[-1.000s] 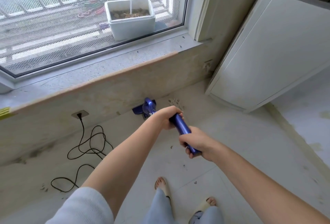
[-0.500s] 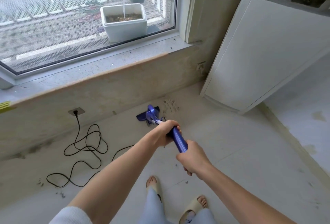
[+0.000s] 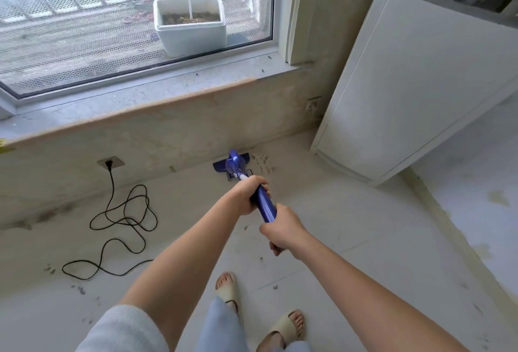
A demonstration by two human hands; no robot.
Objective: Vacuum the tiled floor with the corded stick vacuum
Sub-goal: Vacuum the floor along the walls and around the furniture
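Note:
Both my hands grip the blue stick vacuum (image 3: 265,205) in front of me. My left hand (image 3: 248,194) holds the handle higher up the shaft, and my right hand (image 3: 281,229) grips its near end. The blue floor head (image 3: 231,162) lies on the pale tiled floor (image 3: 350,239) against the base of the wall under the window. Dark crumbs (image 3: 262,162) are scattered just right of the head. A black power cord (image 3: 123,220) runs from a wall socket (image 3: 110,163) and lies in loose loops on the floor to my left.
A tall white appliance (image 3: 414,85) stands at the right, close to the floor head. A stone window sill (image 3: 126,104) juts out above the wall. Outside the glass sits a white planter box (image 3: 190,26). My sandalled feet (image 3: 228,288) stand behind the vacuum. More specks (image 3: 81,290) dot the floor.
The floor head has slid right along the wall toward the crumbs. My view has shifted so the cord and socket sit further left. Both hands keep their grip.

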